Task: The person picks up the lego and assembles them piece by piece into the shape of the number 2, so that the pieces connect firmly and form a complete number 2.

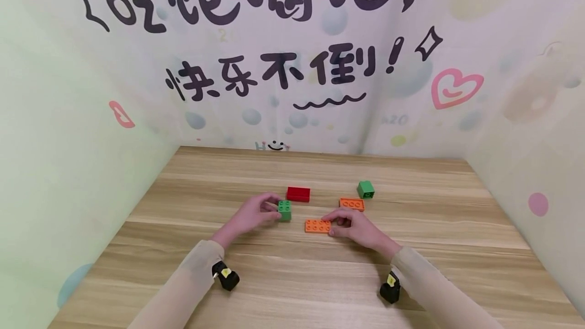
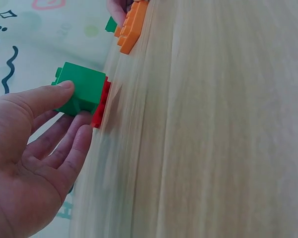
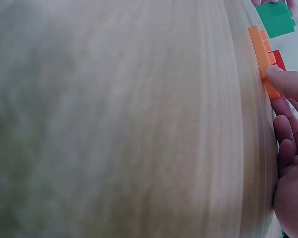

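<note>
My left hand [image 1: 252, 213] pinches a green toy building brick [image 1: 285, 210] between thumb and fingers, studs up. In the left wrist view the thumb lies across the side of this green brick [image 2: 82, 88]; whether it touches the table is unclear. To the right, my right hand [image 1: 356, 226] pinches the right end of a flat orange brick [image 1: 317, 226], with studs facing up. The right wrist view has the thumb on the near end of the orange brick [image 3: 263, 62]. A gap separates the two held bricks.
Behind the left hand lies a red brick [image 1: 298, 194]. A second orange brick [image 1: 351, 204] lies hollow side up just beyond the right hand, and another green brick [image 1: 366, 189] sits behind it. The wooden table [image 1: 311, 288] meets printed curtains at its back and sides.
</note>
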### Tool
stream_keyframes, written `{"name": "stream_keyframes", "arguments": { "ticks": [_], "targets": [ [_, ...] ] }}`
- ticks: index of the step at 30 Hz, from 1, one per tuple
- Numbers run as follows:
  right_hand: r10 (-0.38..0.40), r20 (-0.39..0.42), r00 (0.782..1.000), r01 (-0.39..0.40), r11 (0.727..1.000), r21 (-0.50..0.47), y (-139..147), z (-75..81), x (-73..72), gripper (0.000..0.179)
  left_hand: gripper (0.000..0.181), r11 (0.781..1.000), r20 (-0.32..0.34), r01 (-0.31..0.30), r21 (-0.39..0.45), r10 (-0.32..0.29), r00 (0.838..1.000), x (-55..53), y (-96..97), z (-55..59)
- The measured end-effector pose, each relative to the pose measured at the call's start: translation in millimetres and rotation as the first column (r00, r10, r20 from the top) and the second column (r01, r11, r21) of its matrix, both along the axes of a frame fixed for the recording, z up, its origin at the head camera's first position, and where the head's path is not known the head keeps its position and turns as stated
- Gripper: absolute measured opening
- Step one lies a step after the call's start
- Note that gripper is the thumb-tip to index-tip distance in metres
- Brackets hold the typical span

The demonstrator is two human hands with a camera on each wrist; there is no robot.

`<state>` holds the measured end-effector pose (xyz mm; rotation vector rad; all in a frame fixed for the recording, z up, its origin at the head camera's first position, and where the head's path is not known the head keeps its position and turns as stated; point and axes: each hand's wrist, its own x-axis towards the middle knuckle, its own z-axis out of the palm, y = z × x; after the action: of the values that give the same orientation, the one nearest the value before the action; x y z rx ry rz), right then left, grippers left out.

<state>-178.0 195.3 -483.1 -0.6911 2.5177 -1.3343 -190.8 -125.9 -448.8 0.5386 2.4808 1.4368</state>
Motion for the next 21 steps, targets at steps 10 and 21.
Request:
{"name": "stream_keyframes", "arguments": {
  "ticks": [10,21],
  "targets": [
    [-0.008,0.008,1.000,0.008,1.000,-0.004,0.1,-1.0,-0.8,0.031,0.040,1.000,-0.007,0.024,0.016,-0.024,1.000,-0.6,6.1,3.8],
    [-0.060,0.013,0.998,0.059,0.998,0.037,-2.3,-1.9,0.7,0.031,0.037,0.998,-0.020,0.064,0.028,-0.063,0.998,-0.5,13.5,2.2]
  ]
}}
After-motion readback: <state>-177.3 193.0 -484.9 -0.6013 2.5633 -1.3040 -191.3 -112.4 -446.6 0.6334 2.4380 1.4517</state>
